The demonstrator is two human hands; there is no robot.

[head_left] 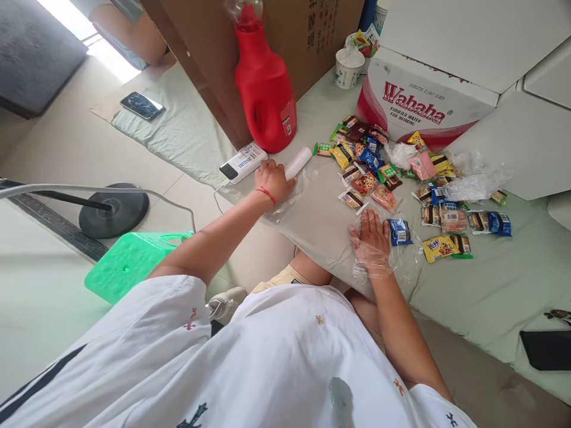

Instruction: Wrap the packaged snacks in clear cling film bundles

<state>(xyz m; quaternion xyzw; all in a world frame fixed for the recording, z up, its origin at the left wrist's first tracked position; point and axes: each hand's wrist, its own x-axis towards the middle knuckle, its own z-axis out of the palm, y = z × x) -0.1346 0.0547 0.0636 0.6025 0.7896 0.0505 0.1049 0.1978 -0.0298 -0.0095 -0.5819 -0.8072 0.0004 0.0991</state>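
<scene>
My left hand [273,180], with a red string on its wrist, rests palm down on the pale green cloth. Its fingers are slightly spread, beside a white roll [300,161] of what looks like clear plastic bags or film. Clear plastic [285,204] lies below the roll. My right hand [371,238] lies flat with fingers stretched, inside a clear plastic bag or loose glove [366,268]. A blue wrapped snack [399,232] is just right of its fingers. Small wrapped snacks [366,182] lie piled ahead of it.
A red jug [266,83] and a white power bank [244,163] stand near my left hand. Behind the snacks is a Wahaha carton [419,98], with paper cups [348,70] beside it. A green stool [125,261] and a phone [141,105] are at left.
</scene>
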